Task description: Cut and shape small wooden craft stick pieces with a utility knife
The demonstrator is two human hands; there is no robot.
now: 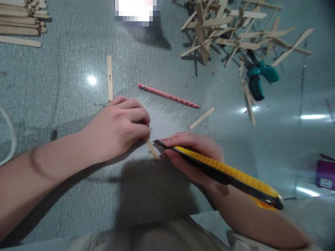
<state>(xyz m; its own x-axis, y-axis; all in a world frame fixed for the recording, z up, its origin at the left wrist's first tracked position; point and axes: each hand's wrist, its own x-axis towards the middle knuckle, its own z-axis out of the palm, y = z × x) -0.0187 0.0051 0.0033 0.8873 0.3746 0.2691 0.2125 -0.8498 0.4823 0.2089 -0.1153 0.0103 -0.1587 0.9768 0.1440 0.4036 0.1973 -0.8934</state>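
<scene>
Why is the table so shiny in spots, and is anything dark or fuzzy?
Head view: glare makes a bright spot on the table, probably from a light, with white streaks at the right; head view: a dark shadow falls below the hands; head view: the blocky patch on top hides details.

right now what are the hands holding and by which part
Right hand: the yellow and black utility knife, grip near its blade end. Left hand: a wooden stick, by its upper end.

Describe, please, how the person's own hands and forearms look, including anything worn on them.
The left hand and right hand are bare, with no glove, ring or watch showing. The left forearm and right forearm show no sleeve.
</scene>
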